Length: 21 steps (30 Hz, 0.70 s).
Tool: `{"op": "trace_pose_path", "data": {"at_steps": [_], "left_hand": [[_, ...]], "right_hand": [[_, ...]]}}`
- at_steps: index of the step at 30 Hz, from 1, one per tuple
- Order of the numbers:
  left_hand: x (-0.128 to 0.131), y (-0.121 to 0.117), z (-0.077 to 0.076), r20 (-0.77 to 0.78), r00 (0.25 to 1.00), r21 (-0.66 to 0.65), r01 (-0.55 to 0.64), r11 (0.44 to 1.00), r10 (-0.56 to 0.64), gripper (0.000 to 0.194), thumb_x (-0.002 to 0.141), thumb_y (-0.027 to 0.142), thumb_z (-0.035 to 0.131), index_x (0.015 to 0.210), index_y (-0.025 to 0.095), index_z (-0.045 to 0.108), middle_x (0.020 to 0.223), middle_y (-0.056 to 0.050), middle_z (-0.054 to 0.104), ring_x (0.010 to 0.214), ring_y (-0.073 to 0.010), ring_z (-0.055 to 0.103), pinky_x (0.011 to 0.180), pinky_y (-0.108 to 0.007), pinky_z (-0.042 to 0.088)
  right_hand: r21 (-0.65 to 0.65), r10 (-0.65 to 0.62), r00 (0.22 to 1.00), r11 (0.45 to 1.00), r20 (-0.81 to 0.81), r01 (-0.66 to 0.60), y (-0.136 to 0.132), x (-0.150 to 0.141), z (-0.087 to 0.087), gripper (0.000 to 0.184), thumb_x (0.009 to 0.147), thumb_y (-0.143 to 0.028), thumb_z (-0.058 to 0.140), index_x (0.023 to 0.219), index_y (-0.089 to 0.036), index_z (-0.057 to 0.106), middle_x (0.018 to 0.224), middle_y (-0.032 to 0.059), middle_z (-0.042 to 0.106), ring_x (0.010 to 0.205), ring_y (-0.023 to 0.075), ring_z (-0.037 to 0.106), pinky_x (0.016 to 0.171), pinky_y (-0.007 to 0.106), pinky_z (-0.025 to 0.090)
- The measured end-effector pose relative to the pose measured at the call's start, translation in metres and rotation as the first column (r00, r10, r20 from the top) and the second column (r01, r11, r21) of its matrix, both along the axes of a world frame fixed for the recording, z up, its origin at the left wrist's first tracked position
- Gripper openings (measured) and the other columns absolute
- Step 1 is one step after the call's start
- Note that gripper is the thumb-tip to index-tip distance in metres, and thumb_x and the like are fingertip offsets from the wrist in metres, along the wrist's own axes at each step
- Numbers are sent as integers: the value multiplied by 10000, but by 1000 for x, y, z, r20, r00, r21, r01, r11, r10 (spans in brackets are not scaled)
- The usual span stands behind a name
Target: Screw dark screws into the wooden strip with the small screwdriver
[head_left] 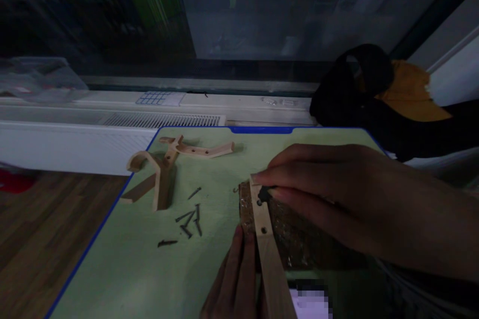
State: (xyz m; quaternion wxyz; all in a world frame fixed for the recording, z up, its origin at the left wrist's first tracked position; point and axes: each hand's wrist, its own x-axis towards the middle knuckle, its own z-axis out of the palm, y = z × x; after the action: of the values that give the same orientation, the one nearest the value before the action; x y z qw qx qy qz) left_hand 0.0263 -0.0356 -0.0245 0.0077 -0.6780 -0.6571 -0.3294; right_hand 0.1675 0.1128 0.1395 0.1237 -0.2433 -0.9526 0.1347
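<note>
A pale wooden strip (266, 249) with screw holes lies across a brown block that looks wrapped in clear film (295, 239). My left hand (234, 281) is closed about the strip's near part, its fingertips against the block's left edge. My right hand (337, 189) pinches a small dark piece (264, 193) beside the strip's upper hole, one fingertip resting near the strip's far end. Fingers partly hide the dark piece, so its kind is unclear. Several dark screws (192, 217) lie loose to the left of the block.
Curved wooden hooks with holes (160, 179) lie at the tabletop's far left. The pale green tabletop (123, 264) has a blue edge. Behind it are a radiator (164, 119), a windowsill and a dark window. A black and orange cap (407, 89) is at the back right.
</note>
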Motion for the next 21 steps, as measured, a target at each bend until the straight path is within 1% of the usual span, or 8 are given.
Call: {"op": "trace_pose_path", "data": {"at_steps": [4, 7, 9, 10, 11, 13, 17, 21], "left_hand": [[-23, 9, 18, 96, 984, -31, 156, 987, -153, 355, 813, 200, 512, 1158, 163, 586, 1208, -105, 603, 1038, -227, 619, 799, -300, 573], [-40, 29, 47, 231, 972, -72, 67, 995, -49, 225, 821, 226, 535, 1009, 172, 646, 1035, -71, 684, 935, -199, 655, 803, -309, 557], [-49, 48, 68, 314, 943, -107, 152, 983, -111, 174, 813, 248, 562, 937, 176, 660, 893, -41, 707, 802, -168, 667, 725, -272, 556], [-53, 59, 78, 335, 924, -166, 250, 954, -184, 178, 804, 256, 581, 949, 187, 659, 860, -23, 705, 751, -149, 660, 694, -251, 546], [-56, 70, 87, 347, 898, -242, 366, 899, -272, 197, 780, 272, 616, 956, 197, 663, 844, -10, 702, 717, -138, 650, 665, -236, 536], [-60, 92, 101, 405, 842, -313, 495, 811, -357, 214, 757, 276, 639, 948, 185, 668, 758, 0, 693, 653, -128, 626, 594, -212, 509], [-63, 122, 117, 415, 769, -330, 625, 707, -486, 185, 743, 303, 639, 858, 163, 676, 725, 11, 671, 675, -128, 602, 634, -226, 490], [-63, 136, 118, 378, 745, -341, 664, 666, -549, 196, 727, 336, 658, 774, 147, 673, 663, 27, 633, 654, -122, 565, 628, -223, 457]], "right_hand": [[-40, 5, 1000, 999, 30, -4, 0, -2, 1, 256, 909, -244, 425, 1112, -256, 581, 1015, -2, 634, 841, 146, 595, 750, 283, 451], [-39, 24, 1000, 999, 14, -23, 0, -2, 0, 261, 919, -241, 410, 1112, -227, 585, 1018, 10, 623, 882, 146, 579, 788, 285, 431], [-31, 31, 999, 999, -6, -31, 0, -2, -2, 261, 917, -234, 414, 1112, -208, 586, 1032, 20, 612, 925, 154, 564, 827, 297, 414], [-19, 28, 1000, 999, -15, -28, 1, -2, -3, 259, 913, -225, 420, 1109, -200, 587, 1038, 26, 605, 945, 162, 555, 838, 305, 409], [-13, 34, 999, 999, -11, -34, 2, -2, -3, 260, 909, -219, 426, 1112, -193, 588, 1038, 36, 599, 951, 168, 550, 839, 312, 408], [-1, 54, 999, 999, -7, -54, 3, -1, -3, 258, 906, -210, 430, 1104, -184, 593, 1019, 51, 593, 927, 174, 552, 817, 320, 416], [16, 77, 997, 997, -25, -76, 5, 1, -2, 250, 907, -202, 431, 1088, -190, 603, 963, 55, 596, 870, 170, 558, 770, 315, 424], [14, 84, 996, 996, -32, -84, 5, 2, -1, 235, 903, -197, 439, 1059, -191, 614, 945, 50, 595, 860, 166, 557, 752, 305, 420]]}}
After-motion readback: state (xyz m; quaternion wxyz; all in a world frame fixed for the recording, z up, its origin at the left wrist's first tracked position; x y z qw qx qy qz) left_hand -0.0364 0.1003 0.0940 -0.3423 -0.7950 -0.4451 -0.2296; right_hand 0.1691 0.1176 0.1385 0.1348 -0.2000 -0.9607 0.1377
